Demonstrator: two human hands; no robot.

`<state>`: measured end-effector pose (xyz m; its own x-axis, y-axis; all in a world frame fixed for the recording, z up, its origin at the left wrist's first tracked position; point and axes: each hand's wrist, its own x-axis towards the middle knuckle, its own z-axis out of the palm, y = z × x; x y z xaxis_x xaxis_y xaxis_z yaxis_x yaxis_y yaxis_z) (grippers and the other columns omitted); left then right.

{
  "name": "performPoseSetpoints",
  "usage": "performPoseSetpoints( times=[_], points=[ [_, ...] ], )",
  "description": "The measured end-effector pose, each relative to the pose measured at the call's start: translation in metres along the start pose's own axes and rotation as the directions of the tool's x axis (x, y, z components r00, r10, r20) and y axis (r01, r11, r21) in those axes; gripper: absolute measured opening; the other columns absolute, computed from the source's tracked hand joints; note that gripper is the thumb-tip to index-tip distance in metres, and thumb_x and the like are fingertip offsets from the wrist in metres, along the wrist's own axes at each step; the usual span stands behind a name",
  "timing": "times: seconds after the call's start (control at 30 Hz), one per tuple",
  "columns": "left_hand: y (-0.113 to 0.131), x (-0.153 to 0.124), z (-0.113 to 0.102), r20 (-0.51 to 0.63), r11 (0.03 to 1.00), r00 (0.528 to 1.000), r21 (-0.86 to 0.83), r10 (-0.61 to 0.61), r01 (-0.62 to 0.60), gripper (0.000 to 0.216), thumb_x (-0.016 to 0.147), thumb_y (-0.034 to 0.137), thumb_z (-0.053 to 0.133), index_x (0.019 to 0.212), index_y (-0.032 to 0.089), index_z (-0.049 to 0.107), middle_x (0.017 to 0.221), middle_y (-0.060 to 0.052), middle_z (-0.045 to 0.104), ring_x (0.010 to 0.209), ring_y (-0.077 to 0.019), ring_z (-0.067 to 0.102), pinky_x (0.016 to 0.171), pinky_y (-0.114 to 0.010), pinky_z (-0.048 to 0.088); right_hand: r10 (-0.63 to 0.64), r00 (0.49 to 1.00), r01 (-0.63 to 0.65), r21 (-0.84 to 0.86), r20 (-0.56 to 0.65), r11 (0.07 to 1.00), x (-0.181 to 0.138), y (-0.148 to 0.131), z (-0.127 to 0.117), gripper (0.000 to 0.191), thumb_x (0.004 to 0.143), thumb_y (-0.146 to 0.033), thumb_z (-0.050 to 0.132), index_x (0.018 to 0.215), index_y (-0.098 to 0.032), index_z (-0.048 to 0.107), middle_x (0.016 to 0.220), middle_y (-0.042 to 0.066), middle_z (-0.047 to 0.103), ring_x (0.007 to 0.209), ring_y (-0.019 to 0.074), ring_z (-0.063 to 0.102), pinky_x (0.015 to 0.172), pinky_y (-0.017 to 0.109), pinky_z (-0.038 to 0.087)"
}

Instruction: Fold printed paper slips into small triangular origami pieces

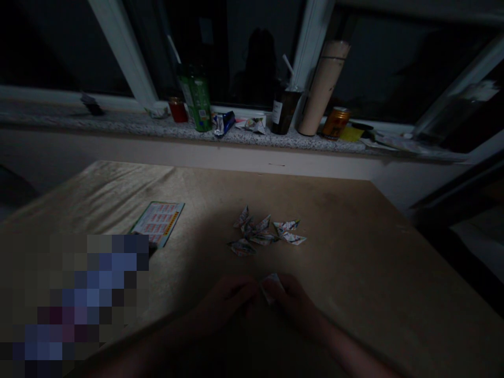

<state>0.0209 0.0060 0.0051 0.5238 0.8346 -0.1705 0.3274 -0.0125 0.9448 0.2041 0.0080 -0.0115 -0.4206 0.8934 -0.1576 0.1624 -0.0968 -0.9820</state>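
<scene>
The left hand [228, 299] and right hand [296, 300] were over the near part of the table [354, 236]. A small paper [274, 284] was in the right hand, and the left hand was just left of it. Behind them, a bunch of folded papers [260, 237] lay on the table. A card [160, 220] lay to their left. Behind the table ran the window sill [134, 122]. On it, from left to right, were a jar [178, 111], a tall drink container [201, 105], a wrapper [224, 125], a cup [284, 113] with a straw [288, 63] in it, a flask [324, 88] and a can [336, 124].
</scene>
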Motion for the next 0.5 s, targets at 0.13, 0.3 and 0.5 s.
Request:
performPoseSetpoints(
  times=[0.13,0.3,0.5],
  points=[
    [0.002,0.001,0.001,-0.058,1.0,0.998,-0.021,-0.001,-0.001,0.038,0.091,0.039,0.036,0.065,0.016,0.053,0.059,0.003,0.051,0.058,-0.0117,0.049,0.058,-0.019,0.037,0.041,0.999,-0.041,0.005,-0.002,0.999,0.001,0.001,-0.002,0.048,0.082,-0.059,0.045,0.062,-0.016,0.05,0.058,-0.004,0.04,0.056,0.01,0.036,0.052,0.021,0.032],
    [-0.001,0.0,0.002,-0.029,0.999,0.999,0.036,0.035,-0.034,0.036,0.091,0.039,0.038,0.068,0.017,0.054,0.063,0.003,0.051,0.061,-0.0116,0.049,0.059,-0.019,0.036,0.049,0.998,-0.049,-0.016,0.045,0.999,-0.005,-0.004,-0.001,0.046,0.086,-0.057,0.04,0.07,-0.017,0.054,0.066,-0.002,0.048,0.064,0.0126,0.044,0.059,0.022,0.037],
    [0.0,0.002,0.002,-0.039,0.999,0.999,0.037,-0.003,0.005,0.038,0.091,0.04,0.037,0.066,0.016,0.053,0.055,0.005,0.048,0.052,-0.0101,0.044,0.053,-0.019,0.034,0.01,0.999,-0.01,0.005,0.053,1.0,-0.006,-0.011,0.0,0.05,0.086,-0.06,0.036,0.075,-0.016,0.057,0.071,0.0,0.052,0.069,0.0144,0.046,0.064,0.025,0.039]
  ],
)
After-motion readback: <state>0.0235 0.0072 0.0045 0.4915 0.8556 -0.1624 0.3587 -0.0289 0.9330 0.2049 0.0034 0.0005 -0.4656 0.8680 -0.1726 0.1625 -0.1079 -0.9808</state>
